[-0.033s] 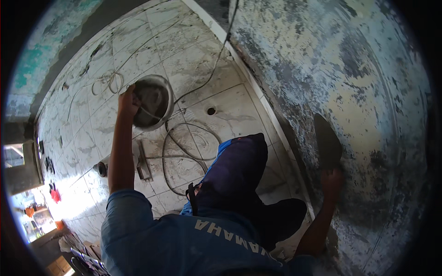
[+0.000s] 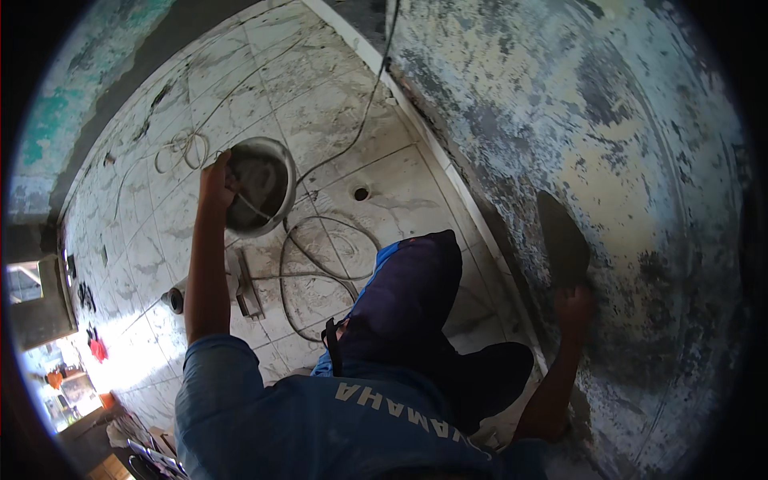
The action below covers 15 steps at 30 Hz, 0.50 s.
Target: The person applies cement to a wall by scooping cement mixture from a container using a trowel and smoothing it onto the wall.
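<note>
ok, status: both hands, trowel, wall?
Left hand gripping the round pan rim. Right hand holds trowel, blade flat on patchy wall. Loose cable looped on floor tiles beside the knee.

Blocking the right side: patchy wall (image 2: 608, 136), right hand (image 2: 574, 308) pressing a trowel (image 2: 562, 236) against it. Cluttering the tiled floor (image 2: 320, 104): round pan (image 2: 260, 188) under the left hand (image 2: 216, 182), looping cables (image 2: 320, 264). Lying open beyond: bare tiles.
</note>
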Tool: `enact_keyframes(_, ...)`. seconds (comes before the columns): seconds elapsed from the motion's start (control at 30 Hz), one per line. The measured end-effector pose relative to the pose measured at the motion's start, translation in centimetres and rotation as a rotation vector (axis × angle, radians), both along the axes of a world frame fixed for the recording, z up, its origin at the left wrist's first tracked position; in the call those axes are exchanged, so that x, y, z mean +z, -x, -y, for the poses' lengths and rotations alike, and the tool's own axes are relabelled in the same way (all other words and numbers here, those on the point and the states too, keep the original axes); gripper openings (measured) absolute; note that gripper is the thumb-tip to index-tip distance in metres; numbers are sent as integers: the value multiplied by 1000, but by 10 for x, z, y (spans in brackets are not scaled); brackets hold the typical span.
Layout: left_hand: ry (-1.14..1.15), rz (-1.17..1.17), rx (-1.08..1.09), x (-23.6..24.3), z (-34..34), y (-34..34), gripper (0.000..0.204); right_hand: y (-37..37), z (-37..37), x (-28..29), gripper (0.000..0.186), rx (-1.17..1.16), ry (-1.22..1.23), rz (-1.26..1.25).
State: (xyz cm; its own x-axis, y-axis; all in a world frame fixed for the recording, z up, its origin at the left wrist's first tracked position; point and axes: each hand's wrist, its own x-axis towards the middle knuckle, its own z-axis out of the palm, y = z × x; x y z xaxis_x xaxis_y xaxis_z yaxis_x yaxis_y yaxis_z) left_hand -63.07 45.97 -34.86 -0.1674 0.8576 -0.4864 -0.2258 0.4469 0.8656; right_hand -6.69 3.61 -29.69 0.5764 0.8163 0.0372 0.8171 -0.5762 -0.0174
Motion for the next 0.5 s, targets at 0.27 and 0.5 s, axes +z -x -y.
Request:
enact_keyframes(0.27,91,-94,-554,110,88,-55,38,15,-12,6,27,44,-232,-162)
enact_keyframes(0.5,-3,-151,-866,107,154,-147,29,24,-6,33,25,110,-292,-237)
